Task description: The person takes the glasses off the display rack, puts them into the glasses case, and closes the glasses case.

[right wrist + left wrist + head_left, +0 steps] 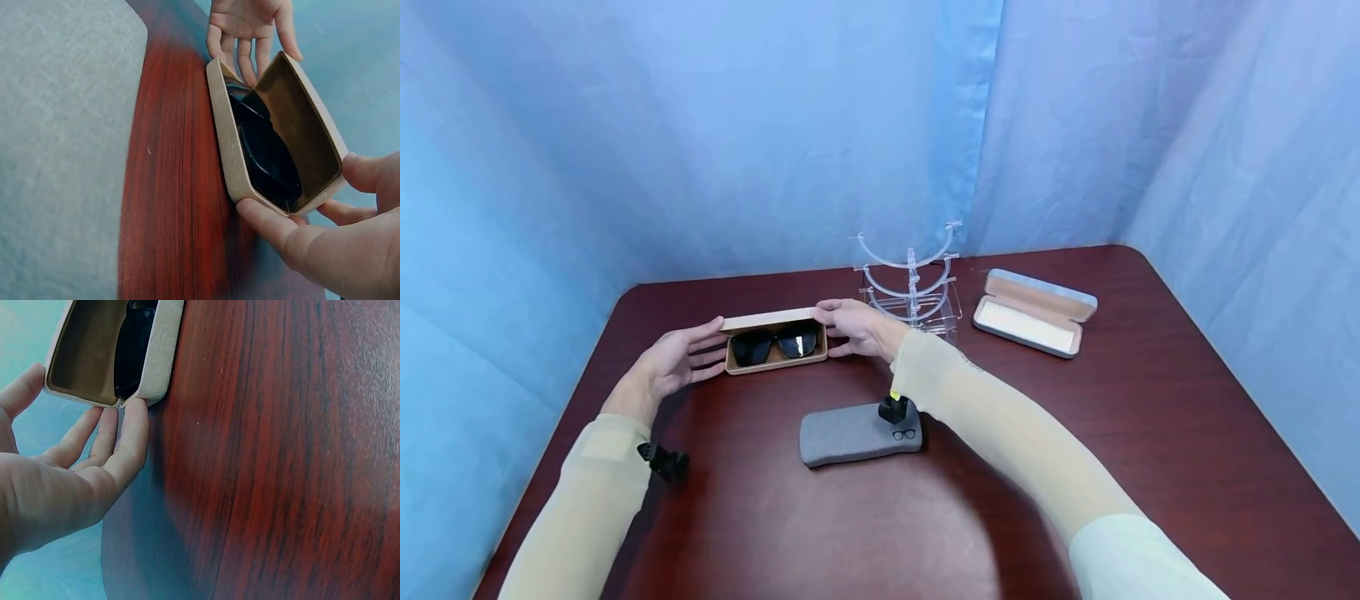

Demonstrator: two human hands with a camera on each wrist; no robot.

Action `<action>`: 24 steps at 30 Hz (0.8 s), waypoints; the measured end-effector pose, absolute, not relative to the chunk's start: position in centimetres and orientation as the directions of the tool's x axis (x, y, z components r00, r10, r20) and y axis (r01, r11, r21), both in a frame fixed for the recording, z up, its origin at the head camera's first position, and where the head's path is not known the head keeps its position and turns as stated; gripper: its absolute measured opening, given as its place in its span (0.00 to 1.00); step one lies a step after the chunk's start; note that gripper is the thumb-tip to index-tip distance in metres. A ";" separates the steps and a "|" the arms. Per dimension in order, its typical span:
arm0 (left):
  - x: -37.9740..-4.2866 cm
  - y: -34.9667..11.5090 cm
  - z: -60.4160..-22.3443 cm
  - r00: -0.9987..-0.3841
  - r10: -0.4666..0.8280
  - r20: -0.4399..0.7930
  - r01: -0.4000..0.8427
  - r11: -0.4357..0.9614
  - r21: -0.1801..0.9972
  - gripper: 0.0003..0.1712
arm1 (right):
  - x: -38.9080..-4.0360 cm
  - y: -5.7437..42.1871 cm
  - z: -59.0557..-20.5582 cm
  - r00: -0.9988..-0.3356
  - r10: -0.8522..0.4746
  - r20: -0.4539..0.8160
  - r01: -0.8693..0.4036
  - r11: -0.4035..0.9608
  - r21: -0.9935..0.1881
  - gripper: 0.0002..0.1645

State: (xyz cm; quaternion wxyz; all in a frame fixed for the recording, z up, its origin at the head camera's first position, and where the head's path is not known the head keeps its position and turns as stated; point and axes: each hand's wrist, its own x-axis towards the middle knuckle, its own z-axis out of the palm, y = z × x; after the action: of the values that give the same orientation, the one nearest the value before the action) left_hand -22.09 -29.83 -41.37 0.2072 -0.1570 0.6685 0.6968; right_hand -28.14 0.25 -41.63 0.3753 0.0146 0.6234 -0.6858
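A cream glasses case [775, 364], its lid partly raised, rests toward the back left of the table. Inside its brown lining lie dark sunglasses [752, 348]. My left hand [672, 360] holds the case's left end; in the left wrist view the thumb is at the lid's corner and the fingertips [135, 412] are against the end near the hinge and base. At the right end, my right hand [859, 327] grips the case, thumb on the lid's edge and index finger [265, 219] along the base in the right wrist view.
A closed grey glasses case [842, 433] lies nearer the front, partly below my right wrist. Behind my right hand stands a clear tiered eyewear stand [912, 279]. An open blue-grey case [1037, 298] with a white insert sits at the back right. Blue curtains [737, 125] surround the table.
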 end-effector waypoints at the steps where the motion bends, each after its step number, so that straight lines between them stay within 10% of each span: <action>1: -22.1 -29.9 -41.5 -0.867 0.072 -0.493 -0.496 -0.024 0.868 0.29 | -28.1 0.3 -41.7 -0.718 -0.496 -0.488 0.531 0.063 -0.845 0.34; 15: -21.5 -29.8 -42.0 -0.885 0.096 -0.457 -0.462 -0.052 0.885 0.19 | -27.8 0.8 -41.8 -0.712 -0.524 -0.468 0.517 0.061 -0.854 0.35; 24: -21.5 -30.0 -41.8 -0.888 0.087 -0.451 -0.456 -0.044 0.889 0.43 | -27.8 0.6 -41.6 -0.720 -0.523 -0.456 0.501 0.064 -0.863 0.34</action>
State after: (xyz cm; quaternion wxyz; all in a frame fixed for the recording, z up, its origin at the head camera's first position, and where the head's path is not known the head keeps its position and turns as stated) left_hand -21.48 -30.03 -41.75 0.1915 -0.1389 0.6642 0.7092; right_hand -27.83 0.60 -41.62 0.3743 -0.0089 0.6258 -0.6842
